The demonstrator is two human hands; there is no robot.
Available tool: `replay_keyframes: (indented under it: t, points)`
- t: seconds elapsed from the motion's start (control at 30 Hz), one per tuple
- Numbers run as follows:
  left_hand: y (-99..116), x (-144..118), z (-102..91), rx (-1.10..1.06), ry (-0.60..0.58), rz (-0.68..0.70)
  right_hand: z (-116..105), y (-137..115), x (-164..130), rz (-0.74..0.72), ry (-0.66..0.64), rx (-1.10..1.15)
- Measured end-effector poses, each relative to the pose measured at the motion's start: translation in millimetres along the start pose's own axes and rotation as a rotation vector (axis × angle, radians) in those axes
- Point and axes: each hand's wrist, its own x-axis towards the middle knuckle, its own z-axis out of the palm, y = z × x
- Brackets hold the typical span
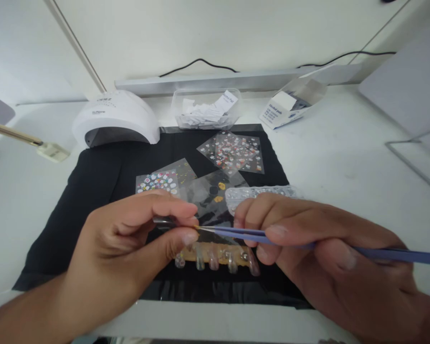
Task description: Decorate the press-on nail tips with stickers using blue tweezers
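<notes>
My left hand (129,239) is closed in a pinch, thumb against fingers, at the middle of the view. What it pinches is mostly hidden; a shiny see-through edge shows behind the fingers, with a speck of yellow at the fingertips. Blue-violet tweezers (243,233) lie in the closed grip of my right hand (329,243), their silver points meeting the left fingertips. Just below, several glossy false nails (214,260) sit in a row on a yellowish strip (189,253). Behind the hands is a clear sticker sheet (232,179) with gold stickers (219,198).
A black mat (96,191) covers the white table (329,157). More sticker sheets (236,150) lie on it, beside a clear rhinestone case (258,192). Behind stand a white nail lamp (116,112), a clear tub (181,122) of packets and an alcohol pad box (279,112).
</notes>
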Motion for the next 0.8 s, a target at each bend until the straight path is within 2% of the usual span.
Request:
replay_keyframes:
  t: [0.47,0.67,0.8]
  points:
    - [4,5,5.5,-0.096,0.026,-0.04,0,-3,1,0.09,-0.006,0.084]
    - [2,5,5.5,-0.054,0.027,-0.024,-3,-3,1,0.082,0.026,0.068]
    - [-5,11,-1.4,-0.007,0.09,-0.015,-4,-1,4,0.068,0.029,0.108]
